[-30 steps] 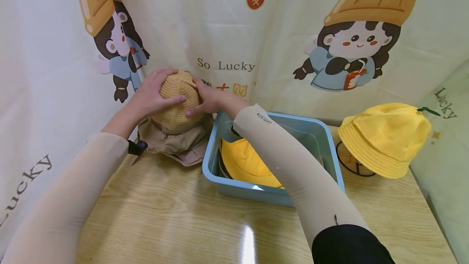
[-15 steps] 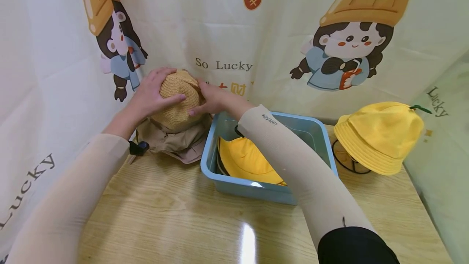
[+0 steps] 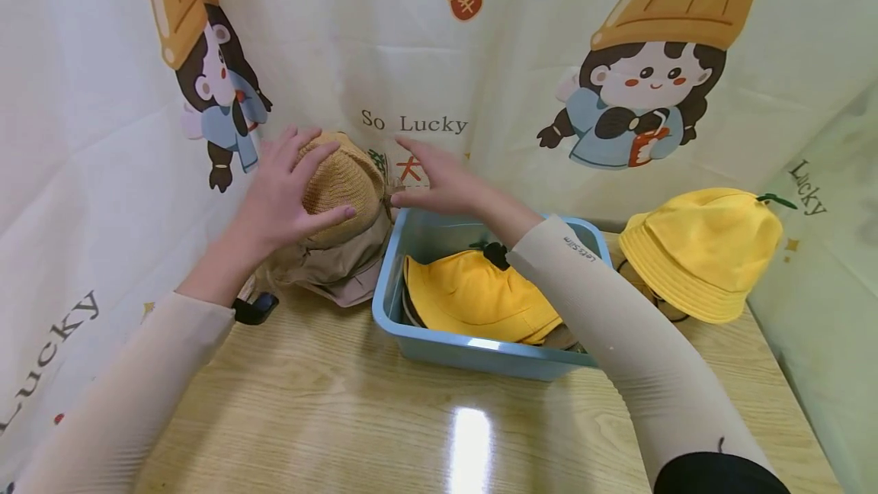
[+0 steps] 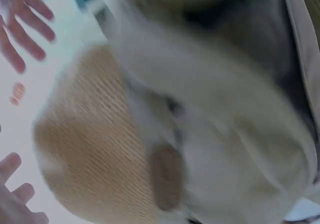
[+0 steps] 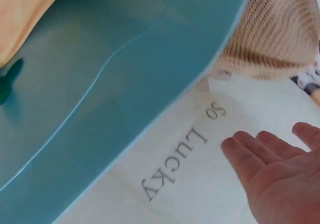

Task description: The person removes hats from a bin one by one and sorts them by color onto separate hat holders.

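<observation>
A tan woven hat (image 3: 346, 193) sits on top of a beige fabric hat (image 3: 343, 265) at the back left. Just left of it, my left hand (image 3: 274, 193) has spread fingers, overlapping its edge in the head view. The left wrist view shows fingertips apart from the woven hat (image 4: 97, 149). To the hat's right, my right hand (image 3: 449, 181) is held over the back of the blue tub (image 3: 473, 357), fingers extended, holding nothing. In the right wrist view that hand (image 5: 282, 176) is clear of the woven hat (image 5: 275, 38).
Inside the tub lies a yellow hat (image 3: 473, 296) with darker hats partly hidden under it. Another yellow hat (image 3: 703, 250) with a green stem hangs on a black wire stand at the right. A printed curtain (image 3: 521, 82) closes off the back and sides of the wooden table (image 3: 357, 402).
Both hands have let go of the woven hat. My right hand has drawn away to the right, while the left has loosened and spread its fingers. The woven hat stays on the beige one.
</observation>
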A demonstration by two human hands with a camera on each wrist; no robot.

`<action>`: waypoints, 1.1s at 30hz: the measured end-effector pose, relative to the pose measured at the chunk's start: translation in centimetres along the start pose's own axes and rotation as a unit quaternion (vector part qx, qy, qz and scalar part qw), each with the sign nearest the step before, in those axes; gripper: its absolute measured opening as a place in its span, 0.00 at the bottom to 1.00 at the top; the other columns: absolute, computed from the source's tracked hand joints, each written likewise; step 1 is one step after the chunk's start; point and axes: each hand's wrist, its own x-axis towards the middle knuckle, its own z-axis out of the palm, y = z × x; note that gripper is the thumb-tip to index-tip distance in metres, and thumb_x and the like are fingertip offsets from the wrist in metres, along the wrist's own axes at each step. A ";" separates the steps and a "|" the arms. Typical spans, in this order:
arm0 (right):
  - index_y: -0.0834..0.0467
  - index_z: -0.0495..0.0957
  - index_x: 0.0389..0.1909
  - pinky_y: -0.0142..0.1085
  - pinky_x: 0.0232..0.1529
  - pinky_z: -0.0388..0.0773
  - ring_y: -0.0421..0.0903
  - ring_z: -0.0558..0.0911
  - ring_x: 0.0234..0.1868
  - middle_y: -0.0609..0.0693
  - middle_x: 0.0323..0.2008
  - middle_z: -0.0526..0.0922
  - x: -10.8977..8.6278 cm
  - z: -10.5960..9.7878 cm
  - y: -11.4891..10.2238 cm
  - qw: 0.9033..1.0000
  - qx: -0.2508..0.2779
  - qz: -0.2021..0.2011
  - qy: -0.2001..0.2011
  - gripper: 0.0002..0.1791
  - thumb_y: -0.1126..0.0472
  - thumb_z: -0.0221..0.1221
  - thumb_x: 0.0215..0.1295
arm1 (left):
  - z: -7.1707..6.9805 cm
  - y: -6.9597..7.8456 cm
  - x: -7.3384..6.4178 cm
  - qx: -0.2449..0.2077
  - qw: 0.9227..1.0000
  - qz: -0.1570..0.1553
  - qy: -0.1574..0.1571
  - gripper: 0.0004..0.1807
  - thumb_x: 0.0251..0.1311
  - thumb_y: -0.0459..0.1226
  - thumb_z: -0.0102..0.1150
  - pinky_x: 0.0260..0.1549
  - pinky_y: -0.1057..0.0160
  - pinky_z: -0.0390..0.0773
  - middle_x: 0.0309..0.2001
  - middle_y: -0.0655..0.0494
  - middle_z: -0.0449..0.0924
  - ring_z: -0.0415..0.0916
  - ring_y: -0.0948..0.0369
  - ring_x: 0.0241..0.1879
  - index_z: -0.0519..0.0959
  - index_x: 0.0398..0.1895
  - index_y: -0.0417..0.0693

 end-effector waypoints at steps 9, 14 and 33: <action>0.52 0.66 0.72 0.41 0.66 0.70 0.48 0.73 0.65 0.45 0.70 0.69 -3.6 -1.3 0.9 0.988 0.037 -0.084 0.122 0.34 0.50 0.64 0.67 | -0.1 6.8 -2.1 -0.057 0.995 0.075 -0.036 0.52 0.54 0.75 0.50 0.71 0.39 0.55 0.75 0.47 0.60 0.53 0.39 0.74 0.64 0.75 0.54; 0.54 0.73 0.66 0.39 0.59 0.77 0.46 0.78 0.58 0.47 0.64 0.75 -5.0 -0.7 1.4 0.983 0.046 -0.106 0.144 0.28 0.52 0.64 0.67 | 0.8 9.3 -3.8 -0.058 0.991 0.074 -0.093 0.54 0.53 0.75 0.52 0.68 0.37 0.60 0.78 0.51 0.54 0.48 0.44 0.77 0.59 0.78 0.56; 0.57 0.73 0.65 0.49 0.57 0.76 0.55 0.78 0.57 0.53 0.60 0.79 -9.1 -0.1 3.0 0.994 0.024 -0.075 0.077 0.27 0.56 0.65 0.66 | 4.5 13.0 -6.8 0.004 0.979 0.085 -0.185 0.55 0.54 0.77 0.44 0.71 0.40 0.54 0.80 0.50 0.47 0.44 0.42 0.78 0.48 0.81 0.63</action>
